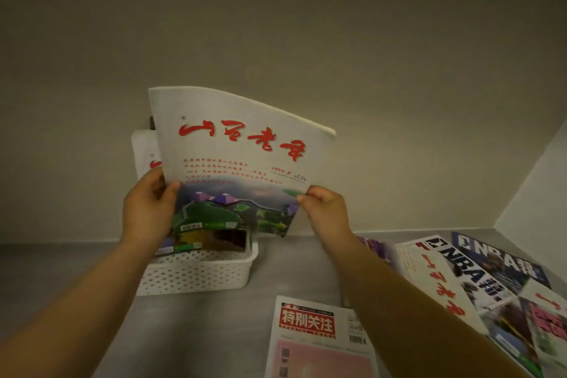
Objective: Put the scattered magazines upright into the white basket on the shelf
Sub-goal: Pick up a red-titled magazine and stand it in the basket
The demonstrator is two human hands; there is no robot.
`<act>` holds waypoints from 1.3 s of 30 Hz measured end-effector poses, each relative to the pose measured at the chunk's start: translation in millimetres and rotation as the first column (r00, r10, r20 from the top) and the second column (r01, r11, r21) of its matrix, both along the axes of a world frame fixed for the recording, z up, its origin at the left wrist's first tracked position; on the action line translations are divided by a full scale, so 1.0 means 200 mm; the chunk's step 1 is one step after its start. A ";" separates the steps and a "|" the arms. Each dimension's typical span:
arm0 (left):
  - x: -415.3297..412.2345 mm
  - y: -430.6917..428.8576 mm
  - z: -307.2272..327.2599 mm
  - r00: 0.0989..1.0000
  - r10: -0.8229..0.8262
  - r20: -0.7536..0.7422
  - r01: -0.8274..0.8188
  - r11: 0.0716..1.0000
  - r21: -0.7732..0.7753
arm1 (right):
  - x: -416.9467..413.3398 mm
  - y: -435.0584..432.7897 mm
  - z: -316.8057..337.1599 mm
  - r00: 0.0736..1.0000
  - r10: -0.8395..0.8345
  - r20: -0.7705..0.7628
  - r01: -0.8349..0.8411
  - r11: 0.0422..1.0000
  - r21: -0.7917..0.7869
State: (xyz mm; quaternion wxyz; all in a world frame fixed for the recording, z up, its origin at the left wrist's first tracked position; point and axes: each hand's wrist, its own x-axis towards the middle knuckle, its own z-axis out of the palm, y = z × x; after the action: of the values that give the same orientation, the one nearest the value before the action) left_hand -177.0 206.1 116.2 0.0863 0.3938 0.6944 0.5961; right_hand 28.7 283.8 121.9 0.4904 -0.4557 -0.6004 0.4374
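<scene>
A white magazine with red calligraphy and a green landscape photo (236,163) is held upright over the white perforated basket (196,276), its lower edge inside the basket. My left hand (147,209) grips its left edge and my right hand (325,212) pinches its right edge. Behind it another white magazine (144,150) stands in the basket, mostly hidden. Several magazines lie flat on the shelf: one with a red title block (310,334) near the front, and a fanned pile with a red-script cover (435,282) and two NBA covers (478,273).
The grey shelf surface (291,267) runs to a beige back wall (276,24). A white side wall (540,187) closes the right end behind the fanned pile. The basket stands left of centre near the back wall.
</scene>
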 end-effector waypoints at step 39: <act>-0.43 0.37 -0.42 0.980 0.002 0.197 0.016 0.996 -0.088 | -0.66 0.30 -0.45 0.963 0.175 0.206 -0.139 0.974 -0.179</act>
State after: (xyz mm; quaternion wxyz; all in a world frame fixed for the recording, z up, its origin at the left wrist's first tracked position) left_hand -263.4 279.2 33.1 0.1742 0.3313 0.7069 0.6001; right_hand -104.1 344.1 32.6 0.3454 -0.4907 -0.6476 0.4696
